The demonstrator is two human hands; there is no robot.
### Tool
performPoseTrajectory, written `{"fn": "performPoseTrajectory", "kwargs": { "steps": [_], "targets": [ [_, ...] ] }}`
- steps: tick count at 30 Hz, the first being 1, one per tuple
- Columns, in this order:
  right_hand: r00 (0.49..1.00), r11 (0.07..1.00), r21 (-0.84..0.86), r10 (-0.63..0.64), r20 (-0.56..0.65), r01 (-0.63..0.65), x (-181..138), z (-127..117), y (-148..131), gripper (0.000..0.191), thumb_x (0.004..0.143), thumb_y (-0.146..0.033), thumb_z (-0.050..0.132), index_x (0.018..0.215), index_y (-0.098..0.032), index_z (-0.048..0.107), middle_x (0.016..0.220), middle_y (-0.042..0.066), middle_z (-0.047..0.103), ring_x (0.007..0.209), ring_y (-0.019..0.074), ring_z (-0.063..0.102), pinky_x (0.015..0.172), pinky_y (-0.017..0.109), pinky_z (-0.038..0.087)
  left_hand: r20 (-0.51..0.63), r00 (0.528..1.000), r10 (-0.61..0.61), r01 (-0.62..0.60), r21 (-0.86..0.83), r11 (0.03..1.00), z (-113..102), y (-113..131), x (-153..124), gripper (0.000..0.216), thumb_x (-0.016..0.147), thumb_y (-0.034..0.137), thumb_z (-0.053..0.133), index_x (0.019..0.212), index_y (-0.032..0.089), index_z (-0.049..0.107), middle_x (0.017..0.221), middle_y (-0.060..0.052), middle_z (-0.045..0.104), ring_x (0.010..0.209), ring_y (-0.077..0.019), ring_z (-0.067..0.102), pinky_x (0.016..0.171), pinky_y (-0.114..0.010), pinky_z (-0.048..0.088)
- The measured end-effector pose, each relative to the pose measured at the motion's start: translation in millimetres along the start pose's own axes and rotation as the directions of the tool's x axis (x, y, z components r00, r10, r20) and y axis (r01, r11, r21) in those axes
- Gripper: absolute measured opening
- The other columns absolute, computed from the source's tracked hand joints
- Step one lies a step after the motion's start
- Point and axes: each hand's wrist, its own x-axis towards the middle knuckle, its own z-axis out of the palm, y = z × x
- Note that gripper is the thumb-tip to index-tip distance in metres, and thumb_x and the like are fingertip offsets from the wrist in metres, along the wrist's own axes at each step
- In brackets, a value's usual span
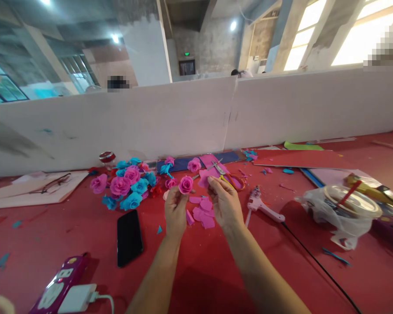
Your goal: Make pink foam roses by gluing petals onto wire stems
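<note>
My left hand [176, 208] is closed around the base of a pink foam rose [185, 184], held up above the red table [216, 270]. My right hand [225, 201] is beside it, fingers pinched on a pink foam petal [203, 179] close to the rose. Loose pink petals [203, 214] lie on the table just below and between both hands.
A pile of pink and blue foam roses [127, 187] lies at left. A black phone [129, 237] and a power strip [60, 290] sit near left. Scissors [231, 178], a glue gun [263, 207] with its cord, and a bagged cup [350, 207] are at right. A white partition [196, 113] closes the back.
</note>
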Motion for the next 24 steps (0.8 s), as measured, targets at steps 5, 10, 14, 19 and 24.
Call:
{"fn": "performPoseTrajectory", "kwargs": {
  "steps": [5,10,14,19,24],
  "targets": [
    [0.999,0.994,0.105,0.033,-0.012,-0.032,2.5,2.6,21.0,0.023,0.054,-0.032,0.084,0.072,-0.021,0.077,0.073,0.001,0.073,0.065,0.0117,0.059,0.061,0.024,0.047,-0.214,0.977,-0.008,-0.016,-0.106,0.994,-0.7,-15.7,4.8,0.015,0.077,0.032,0.064,0.089,0.023,0.064,0.098,-0.004,0.068,0.099,-0.0206,0.062,0.088,-0.036,0.048],
    [0.992,0.980,0.156,0.119,0.031,-0.123,-2.5,-1.1,32.0,0.019,0.056,-0.030,0.084,0.072,-0.021,0.077,0.072,0.000,0.073,0.062,0.0089,0.058,0.058,0.021,0.045,-0.372,0.926,-0.071,-0.077,-0.370,0.926,1.6,-20.5,11.6,0.011,0.065,0.027,0.075,0.071,0.021,0.068,0.078,0.000,0.066,0.080,-0.0160,0.061,0.079,-0.029,0.048],
    [0.976,0.957,0.194,0.215,0.035,-0.218,-5.5,-1.5,33.5,0.020,0.054,-0.027,0.086,0.071,-0.020,0.077,0.070,-0.001,0.073,0.057,0.0066,0.056,0.058,0.019,0.046,-0.398,0.897,-0.193,-0.070,-0.560,0.826,-0.5,-19.2,17.8,0.016,0.062,0.027,0.079,0.068,0.020,0.067,0.075,0.002,0.064,0.073,-0.0100,0.059,0.077,-0.024,0.047],
    [0.967,0.951,0.180,0.245,0.063,-0.253,-10.1,-1.6,34.7,0.021,0.056,-0.027,0.086,0.074,-0.021,0.077,0.071,-0.002,0.073,0.057,0.0067,0.058,0.057,0.019,0.047,-0.396,0.895,-0.207,-0.065,-0.573,0.817,-1.6,-19.9,16.2,0.021,0.060,0.030,0.080,0.072,0.019,0.066,0.079,0.000,0.064,0.077,-0.0107,0.060,0.084,-0.028,0.046],
    [0.986,0.974,0.165,0.146,0.081,-0.157,-13.1,5.9,28.3,0.018,0.060,-0.030,0.084,0.075,-0.022,0.078,0.074,-0.001,0.074,0.063,0.0082,0.060,0.065,0.022,0.049,-0.407,0.907,-0.106,-0.083,-0.421,0.903,3.6,-8.3,16.3,0.014,0.064,0.027,0.075,0.073,0.021,0.066,0.076,0.000,0.064,0.078,-0.0147,0.061,0.088,-0.033,0.046]
  ]
}}
